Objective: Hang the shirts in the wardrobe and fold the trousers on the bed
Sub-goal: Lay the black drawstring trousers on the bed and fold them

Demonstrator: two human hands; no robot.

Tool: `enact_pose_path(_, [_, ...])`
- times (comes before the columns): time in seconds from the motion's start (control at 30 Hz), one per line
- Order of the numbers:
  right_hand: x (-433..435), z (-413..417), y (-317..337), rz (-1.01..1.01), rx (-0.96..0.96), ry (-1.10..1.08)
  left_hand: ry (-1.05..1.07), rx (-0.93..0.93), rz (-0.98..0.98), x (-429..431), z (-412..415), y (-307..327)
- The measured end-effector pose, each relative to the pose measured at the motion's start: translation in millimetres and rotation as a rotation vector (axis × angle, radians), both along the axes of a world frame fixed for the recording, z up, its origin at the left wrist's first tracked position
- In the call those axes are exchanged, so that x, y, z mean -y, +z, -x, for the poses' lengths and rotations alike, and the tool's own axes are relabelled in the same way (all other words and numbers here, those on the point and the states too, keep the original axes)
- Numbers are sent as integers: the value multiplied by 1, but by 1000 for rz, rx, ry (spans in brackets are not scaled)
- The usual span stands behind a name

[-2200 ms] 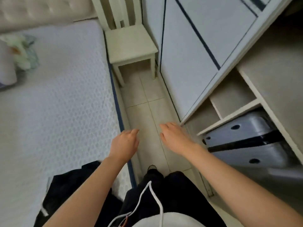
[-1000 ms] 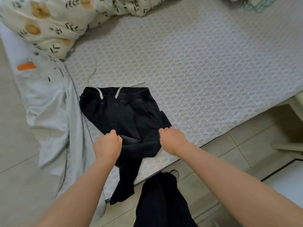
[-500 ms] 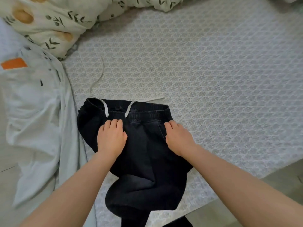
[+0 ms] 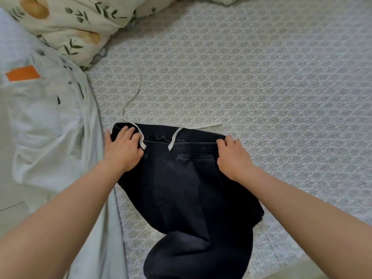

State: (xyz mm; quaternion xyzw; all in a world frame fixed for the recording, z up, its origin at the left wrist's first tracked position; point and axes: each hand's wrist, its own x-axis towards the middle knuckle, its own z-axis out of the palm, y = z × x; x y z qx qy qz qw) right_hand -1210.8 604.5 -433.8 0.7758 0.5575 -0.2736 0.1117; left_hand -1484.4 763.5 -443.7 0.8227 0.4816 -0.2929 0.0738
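Black trousers (image 4: 187, 188) with a white drawstring (image 4: 133, 91) lie on the patterned mattress (image 4: 261, 77), waistband away from me, legs bunched and hanging over the near edge. My left hand (image 4: 122, 150) is on the waistband's left corner, fingers on top and thumb off the fabric's edge. At the waistband's right corner my right hand (image 4: 233, 158) has its fingers curled onto the cloth. A white shirt (image 4: 46, 127) with an orange patch lies spread to the left, draped over the bed's side.
A rumpled cream duvet (image 4: 76, 23) with a leaf and flower print is heaped at the back left. Pale floor (image 4: 8, 214) shows at the far left beyond the shirt. The mattress stretches bare to the right and back.
The view swung from the wardrobe aisle to the bed. Both hands slid from the trousers' middle up to the two waistband corners, and the view has come closer.
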Motion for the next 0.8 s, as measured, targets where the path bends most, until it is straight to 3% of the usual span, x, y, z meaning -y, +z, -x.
enact_pose_path(0.1, [4, 2, 3, -21, 20, 8, 44, -67, -39, -12, 11, 4])
enact_pose_path(0.27, [16, 6, 19, 3, -14, 19, -156, -247, 50, -26, 23, 26])
enact_pose_path(0.43, [32, -10, 50, -37, 31, 129, -199, -290, -32, -31, 30, 64])
enact_pose_path(0.6, [56, -36, 88, -29, 59, 131, -180, -153, 31, -14, 1, 103])
enact_pose_path(0.8, [103, -89, 146, -84, 127, 37, -325, 69, -72, 5, -54, 164])
